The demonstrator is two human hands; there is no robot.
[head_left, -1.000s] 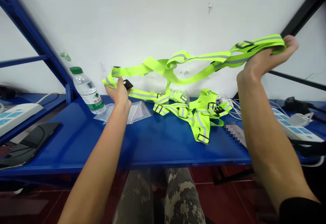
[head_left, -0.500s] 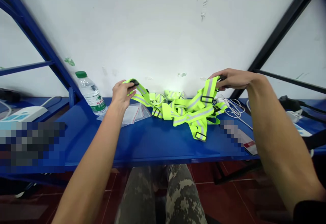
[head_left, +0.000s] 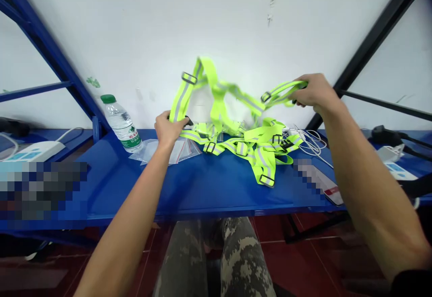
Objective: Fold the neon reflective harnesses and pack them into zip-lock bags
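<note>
Head view: the only view now, looking forward and down over a shelf, with clock directions taken from the middle of the heap.

Work in hand: a lime-yellow reflective harness is held up in the air by both hands and spread against the white wall, apparently to sort out its straps.

Left hand: at 9 o'clock, clenched around a strap near a black buckle.

Right hand: at 2 o'clock, fingers closed around a narrow doubled strap with a dark slide buckle.

Harness position: above the heap of reflective straps, which lies on the blue steel shelf. Its lower loops seem to run down into the heap; I cannot tell if they are joined.

Nearby: a water bottle at 9 o'clock, clear zip bags just under the left hand, and white cables at 3 o'clock.

Next move: the straps look twisted, so it seems to call for keeping both grips and pulling the harness clear of the heap.
</note>
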